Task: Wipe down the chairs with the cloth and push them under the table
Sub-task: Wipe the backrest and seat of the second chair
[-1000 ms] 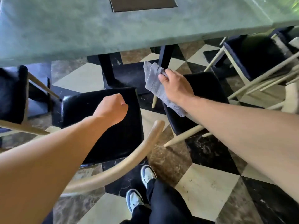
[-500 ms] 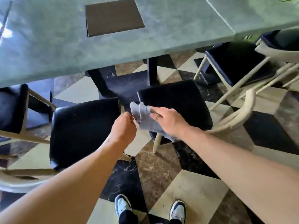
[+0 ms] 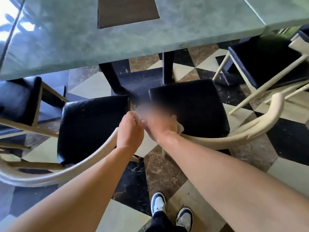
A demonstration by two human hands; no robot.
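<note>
Grip: left hand (image 3: 129, 129) and right hand (image 3: 160, 127) meet, fingers curled; cloth (image 3: 180, 128) mostly blurred, hold cannot be confirmed.
Cloth: just right of hands, over chair (image 3: 189, 106) seat.
Risk: fumbled handover drops cloth between seats.

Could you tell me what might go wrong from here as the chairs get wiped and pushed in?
The cloth is a blur between the left hand and right hand, so it might slip to the floor. The right chair faces the dark table leg and could bump it. The shoes stand close behind, so toes could get caught.
</note>
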